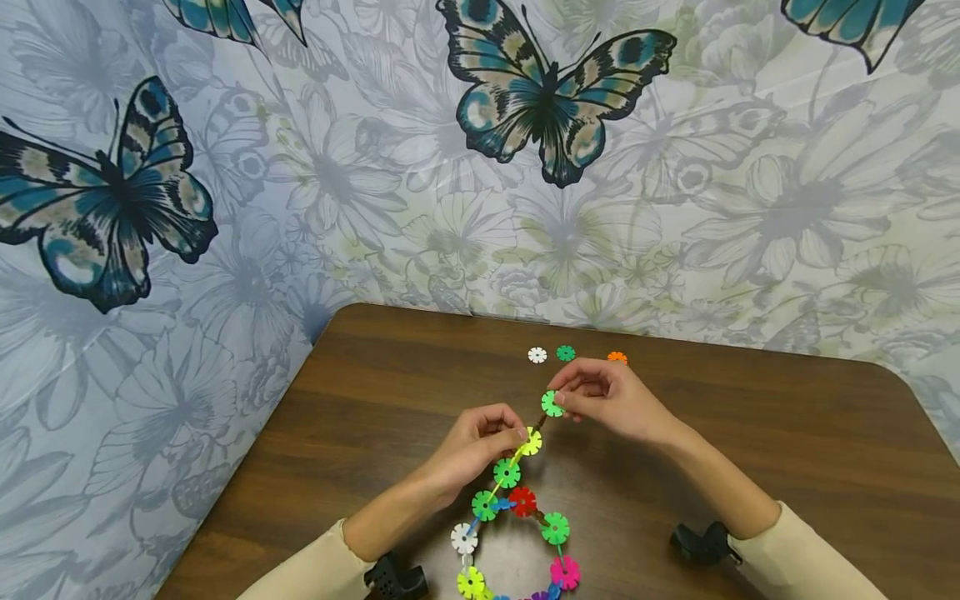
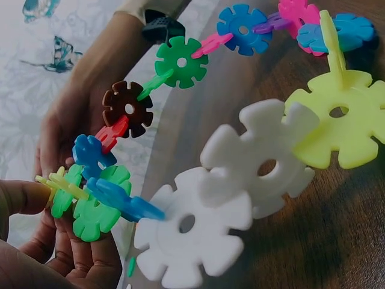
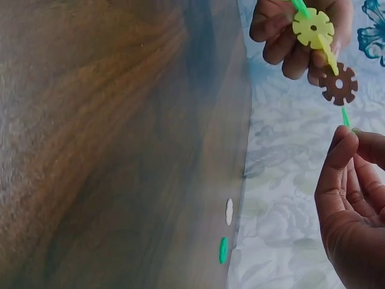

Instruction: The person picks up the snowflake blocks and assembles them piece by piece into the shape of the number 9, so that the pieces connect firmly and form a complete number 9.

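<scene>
A chain of notched plastic discs, slotted together, runs up from a loop on the table. My left hand (image 1: 474, 446) pinches the chain near a yellow disc (image 1: 533, 442). Thumb and fingertips of my right hand (image 1: 618, 402) pinch a green disc (image 1: 551, 404) at the chain's far end. Between the hands, a brown disc (image 3: 338, 84) joins the yellow part to that green one, which shows edge-on in the right wrist view. White discs (image 2: 186, 226) of the loop loom close in the left wrist view. The loop's lower edge is cut off in the head view.
Loose white (image 1: 537, 355), dark green (image 1: 566, 353) and orange (image 1: 617, 357) discs lie near the back edge of the brown wooden table (image 1: 360, 375). A butterfly-patterned wall covering (image 1: 420, 233) stands behind it. Black wrist straps (image 1: 701, 543) are on both forearms.
</scene>
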A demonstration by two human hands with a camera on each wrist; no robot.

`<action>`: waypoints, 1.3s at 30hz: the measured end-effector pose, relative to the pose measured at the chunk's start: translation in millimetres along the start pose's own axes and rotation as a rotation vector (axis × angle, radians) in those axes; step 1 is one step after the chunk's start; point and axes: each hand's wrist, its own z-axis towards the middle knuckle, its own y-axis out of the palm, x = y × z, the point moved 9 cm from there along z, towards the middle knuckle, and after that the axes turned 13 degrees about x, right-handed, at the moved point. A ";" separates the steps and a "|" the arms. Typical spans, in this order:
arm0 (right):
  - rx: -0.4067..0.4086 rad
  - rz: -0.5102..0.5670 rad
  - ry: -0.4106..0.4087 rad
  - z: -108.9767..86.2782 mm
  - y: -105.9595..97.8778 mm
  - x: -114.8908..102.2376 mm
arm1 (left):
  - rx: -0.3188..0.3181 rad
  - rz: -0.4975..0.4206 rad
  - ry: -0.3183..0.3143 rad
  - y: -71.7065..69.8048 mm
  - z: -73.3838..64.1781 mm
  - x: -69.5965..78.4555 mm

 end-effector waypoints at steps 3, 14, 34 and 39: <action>0.004 0.007 0.010 -2.2 4.7 -0.8 | 0.000 0.004 0.007 -1.0 -1.0 -0.6; -0.015 -0.020 -0.068 -11.8 13.3 -3.5 | 0.025 0.021 0.041 -0.5 -4.3 -4.4; -0.080 -0.033 -0.011 -14.0 13.9 -3.7 | 0.008 0.068 0.101 6.9 -5.6 1.6; -0.089 0.000 0.019 -10.2 15.3 -1.7 | -0.017 0.036 0.086 7.9 0.4 3.6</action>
